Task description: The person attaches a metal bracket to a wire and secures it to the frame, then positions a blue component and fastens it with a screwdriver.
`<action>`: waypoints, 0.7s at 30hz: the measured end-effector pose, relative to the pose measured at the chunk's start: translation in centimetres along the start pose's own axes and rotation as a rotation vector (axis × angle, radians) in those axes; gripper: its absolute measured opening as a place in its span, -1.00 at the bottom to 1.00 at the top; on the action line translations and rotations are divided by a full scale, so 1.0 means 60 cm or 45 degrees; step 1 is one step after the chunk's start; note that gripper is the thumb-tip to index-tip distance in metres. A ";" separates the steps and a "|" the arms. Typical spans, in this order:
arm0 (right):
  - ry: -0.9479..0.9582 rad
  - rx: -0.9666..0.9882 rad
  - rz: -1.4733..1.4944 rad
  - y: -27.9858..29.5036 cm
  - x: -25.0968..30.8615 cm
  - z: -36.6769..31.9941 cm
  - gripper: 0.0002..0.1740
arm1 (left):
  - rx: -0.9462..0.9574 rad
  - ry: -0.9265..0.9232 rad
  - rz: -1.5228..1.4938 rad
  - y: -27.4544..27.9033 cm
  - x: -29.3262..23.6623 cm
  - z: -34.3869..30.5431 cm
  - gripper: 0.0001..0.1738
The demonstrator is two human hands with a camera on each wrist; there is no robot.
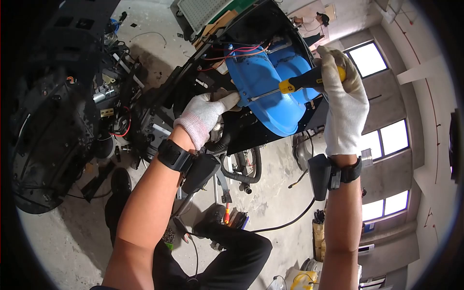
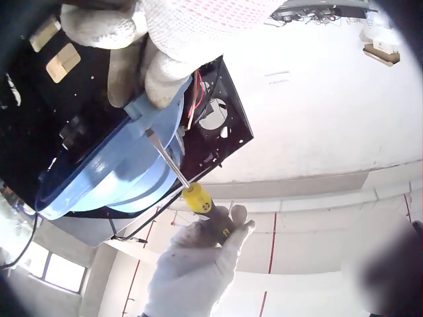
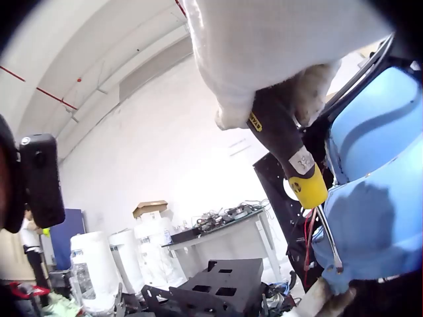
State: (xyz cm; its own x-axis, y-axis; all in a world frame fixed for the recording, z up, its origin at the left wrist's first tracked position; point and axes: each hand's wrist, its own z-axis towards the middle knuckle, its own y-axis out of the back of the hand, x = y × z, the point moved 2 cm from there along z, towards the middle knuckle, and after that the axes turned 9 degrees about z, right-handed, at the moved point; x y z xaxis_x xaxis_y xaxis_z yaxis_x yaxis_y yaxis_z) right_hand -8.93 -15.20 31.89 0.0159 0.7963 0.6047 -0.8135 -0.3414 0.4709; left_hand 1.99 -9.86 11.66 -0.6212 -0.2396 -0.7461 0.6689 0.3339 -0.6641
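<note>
My gloved left hand [image 1: 205, 113] pinches a tab at the near edge of a blue molded plastic part [image 1: 263, 104]. Its thumb and a finger lie on either side of that tab in the left wrist view. In my gloved right hand [image 1: 344, 99] I grip a flat-blade screwdriver [image 3: 308, 190] by its black and yellow handle. The blade slants down across the blue part, its tip right at the tab beside my left fingertips. A black panel [image 1: 244, 137] surrounds the blue part, and red wires [image 1: 241, 53] run over its far end.
Black machine parts with wiring [image 1: 108, 92] lie on the left. Below the panel hangs a corrugated black hose [image 1: 241, 178]. A red-handled tool [image 1: 226, 214] is on the floor by my foot. Another person [image 1: 314, 21] is beyond the panel. A cable [image 1: 290, 222] curves across the floor.
</note>
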 end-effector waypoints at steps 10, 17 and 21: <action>-0.050 0.021 -0.008 0.004 0.006 0.001 -0.61 | 0.056 0.006 -0.172 0.009 0.001 -0.001 -0.83; -0.051 0.211 0.122 -0.002 0.007 0.007 -0.62 | 0.086 -0.011 -0.215 0.012 0.002 0.000 -0.85; -0.151 0.148 -0.137 -0.001 0.016 0.003 -0.59 | 0.063 -0.005 -0.192 0.011 0.003 0.000 -0.86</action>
State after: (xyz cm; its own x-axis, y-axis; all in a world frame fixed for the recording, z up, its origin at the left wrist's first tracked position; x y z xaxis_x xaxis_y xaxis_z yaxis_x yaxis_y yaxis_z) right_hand -8.76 -14.50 32.58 0.1733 0.7692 0.6151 -0.7309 -0.3182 0.6038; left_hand 2.32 -9.65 11.11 -0.7146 -0.2869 -0.6380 0.5875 0.2489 -0.7700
